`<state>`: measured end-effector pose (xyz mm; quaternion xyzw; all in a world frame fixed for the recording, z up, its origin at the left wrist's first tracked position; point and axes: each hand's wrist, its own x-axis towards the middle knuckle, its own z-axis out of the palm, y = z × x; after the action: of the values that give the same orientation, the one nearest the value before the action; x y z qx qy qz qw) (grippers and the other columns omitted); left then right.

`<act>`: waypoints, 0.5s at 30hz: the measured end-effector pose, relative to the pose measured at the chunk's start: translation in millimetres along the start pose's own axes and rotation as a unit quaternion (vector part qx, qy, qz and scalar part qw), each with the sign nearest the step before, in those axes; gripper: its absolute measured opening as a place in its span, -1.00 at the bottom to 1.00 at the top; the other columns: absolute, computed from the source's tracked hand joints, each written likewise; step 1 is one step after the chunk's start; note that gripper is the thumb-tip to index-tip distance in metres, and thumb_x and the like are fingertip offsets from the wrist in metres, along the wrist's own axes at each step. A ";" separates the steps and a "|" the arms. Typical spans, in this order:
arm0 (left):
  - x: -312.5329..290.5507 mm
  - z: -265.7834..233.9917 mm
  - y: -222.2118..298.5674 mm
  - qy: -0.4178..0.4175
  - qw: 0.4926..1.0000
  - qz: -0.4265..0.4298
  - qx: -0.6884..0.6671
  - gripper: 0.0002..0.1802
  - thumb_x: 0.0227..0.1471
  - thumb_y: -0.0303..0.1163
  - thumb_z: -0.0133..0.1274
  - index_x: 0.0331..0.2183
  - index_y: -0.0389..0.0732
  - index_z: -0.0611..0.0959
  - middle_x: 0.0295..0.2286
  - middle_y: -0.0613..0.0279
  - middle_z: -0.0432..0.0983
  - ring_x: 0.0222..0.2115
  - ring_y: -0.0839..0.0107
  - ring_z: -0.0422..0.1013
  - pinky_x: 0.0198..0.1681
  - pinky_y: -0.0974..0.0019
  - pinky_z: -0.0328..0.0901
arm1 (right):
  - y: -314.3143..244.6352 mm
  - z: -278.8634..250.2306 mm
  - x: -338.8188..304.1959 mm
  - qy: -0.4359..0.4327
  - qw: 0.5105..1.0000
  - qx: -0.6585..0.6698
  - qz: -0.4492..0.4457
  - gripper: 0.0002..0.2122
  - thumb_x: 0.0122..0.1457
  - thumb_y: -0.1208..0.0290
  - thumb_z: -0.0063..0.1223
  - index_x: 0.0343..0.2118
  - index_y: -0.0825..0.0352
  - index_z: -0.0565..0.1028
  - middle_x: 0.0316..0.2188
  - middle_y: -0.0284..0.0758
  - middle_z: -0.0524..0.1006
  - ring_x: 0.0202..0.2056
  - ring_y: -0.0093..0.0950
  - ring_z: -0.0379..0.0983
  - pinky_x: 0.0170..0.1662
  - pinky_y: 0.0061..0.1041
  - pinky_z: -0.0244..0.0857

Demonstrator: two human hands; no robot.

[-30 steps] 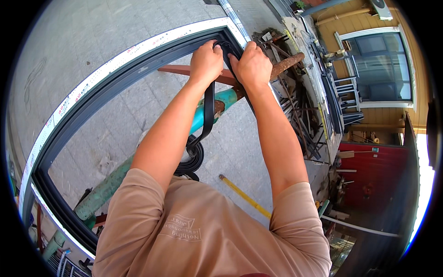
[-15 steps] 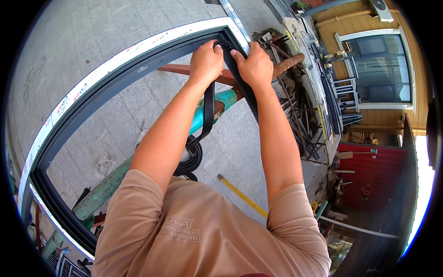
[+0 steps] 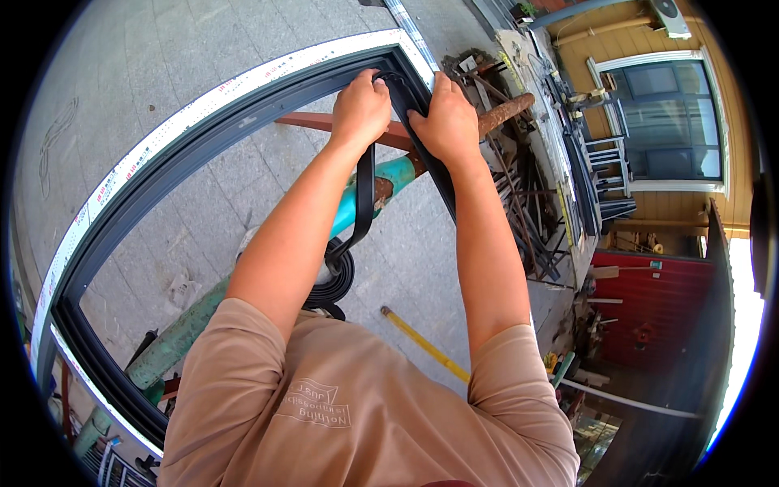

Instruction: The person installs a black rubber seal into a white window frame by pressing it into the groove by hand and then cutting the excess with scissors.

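A large window frame [image 3: 162, 134], black profile with white printed film on its outer face, stretches from the top middle to the lower left. At its far right corner, my left hand [image 3: 363, 109] is closed on a black rubber sealing strip [image 3: 365, 191]. The strip hangs below that hand and runs down to a coil [image 3: 337, 280] beside my left forearm. My right hand [image 3: 448, 122] grips the frame's right side just past the corner, fingers over the outer edge and thumb on the black channel. What lies under my left fingertips is partly hidden.
A rusty, green-painted pipe [image 3: 389, 178] and a red-brown bar [image 3: 308, 122] lie beneath the frame. Below, a yellow pole [image 3: 422, 345] rests on grey paving. Scrap metal [image 3: 519, 187] is heaped to the right, before a yellow building with a window [image 3: 661, 122].
My right thumb has slid slightly down the frame's side, away from the corner. The left hand stays almost where it was, still at the corner with the strip.
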<state>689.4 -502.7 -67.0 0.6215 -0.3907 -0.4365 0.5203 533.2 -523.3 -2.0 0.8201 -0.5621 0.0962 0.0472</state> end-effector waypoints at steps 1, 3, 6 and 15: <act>-0.4 -0.2 0.6 -0.002 1.000 -0.001 0.000 -0.48 0.46 -0.20 -0.11 0.24 -0.28 0.63 -0.34 -0.16 0.77 -0.35 -0.02 0.73 -0.01 -0.03 0.52 | -0.4 0.9 0.1 0.004 1.000 -0.001 0.001 -0.26 0.05 0.23 0.52 0.25 0.46 0.44 -0.01 0.06 0.66 0.04 0.10 0.63 0.12 -0.01 0.51; -1.7 -1.1 2.4 -0.005 1.000 -0.004 0.000 -0.48 0.46 -0.20 -0.12 0.24 -0.28 0.63 -0.34 -0.16 0.77 -0.36 -0.02 0.73 -0.02 -0.03 0.52 | 0.1 0.4 0.9 0.004 1.000 0.008 -0.002 -0.30 0.06 0.25 0.53 0.22 0.45 0.45 -0.01 0.06 0.66 0.02 0.08 0.65 0.11 -0.03 0.54; -3.4 -1.8 4.6 -0.009 1.000 -0.014 -0.007 -0.48 0.46 -0.21 -0.12 0.23 -0.29 0.63 -0.33 -0.16 0.77 -0.36 -0.03 0.73 -0.03 -0.03 0.53 | 0.8 -3.1 3.5 -0.013 1.000 0.010 0.020 -0.33 0.06 0.23 0.54 0.18 0.44 0.46 -0.02 0.05 0.66 -0.01 0.07 0.68 0.08 -0.05 0.57; 4.0 -0.8 -2.2 -0.019 1.000 0.025 -0.004 -0.47 0.50 -0.23 -0.04 0.30 -0.36 0.55 -0.32 0.02 0.68 -0.50 0.30 0.63 -0.43 0.19 0.58 | -21.8 -0.6 10.0 0.007 0.998 -0.054 0.041 -0.31 0.09 0.12 0.56 0.17 0.38 0.43 -0.01 -0.04 0.65 0.00 -0.01 0.70 0.05 -0.11 0.61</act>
<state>691.4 -506.0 -69.6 0.6012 -0.4141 -0.4370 0.5255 557.0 -524.4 1.4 0.7919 -0.5994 0.0730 0.0910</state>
